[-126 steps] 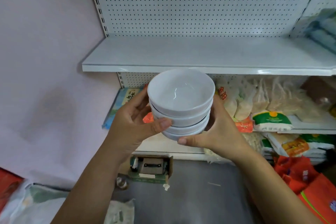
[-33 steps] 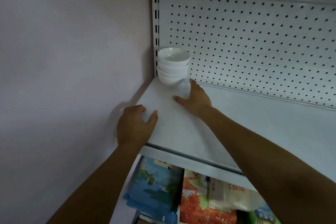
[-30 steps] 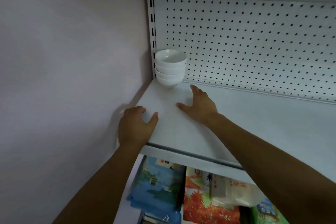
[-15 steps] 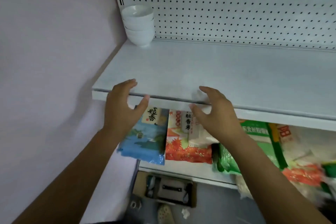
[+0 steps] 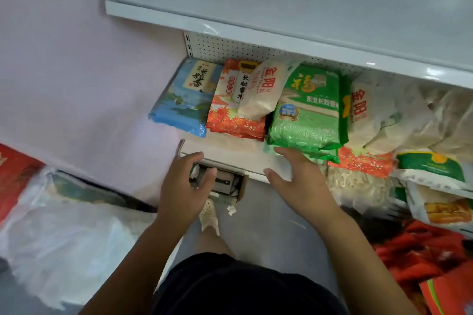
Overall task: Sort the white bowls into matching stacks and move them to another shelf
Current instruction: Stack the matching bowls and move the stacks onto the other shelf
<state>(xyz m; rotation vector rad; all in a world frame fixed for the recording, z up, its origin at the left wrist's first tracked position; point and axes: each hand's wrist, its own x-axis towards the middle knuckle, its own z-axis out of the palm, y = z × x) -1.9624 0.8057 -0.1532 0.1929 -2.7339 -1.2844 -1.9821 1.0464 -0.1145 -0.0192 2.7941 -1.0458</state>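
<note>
My left hand (image 5: 184, 186) and right hand (image 5: 299, 181) hover apart, fingers spread, holding nothing, near the lower shelf (image 5: 230, 152) of rice bags (image 5: 307, 110) at twelve o'clock. No white bowls in view. I judge I'm between stacks; next I must find more bowls.

The person wore black fabric shorts (image 5: 243, 286) at lower centre, and a pale perforated clog-style shoe (image 5: 208, 213) just above them.
</note>
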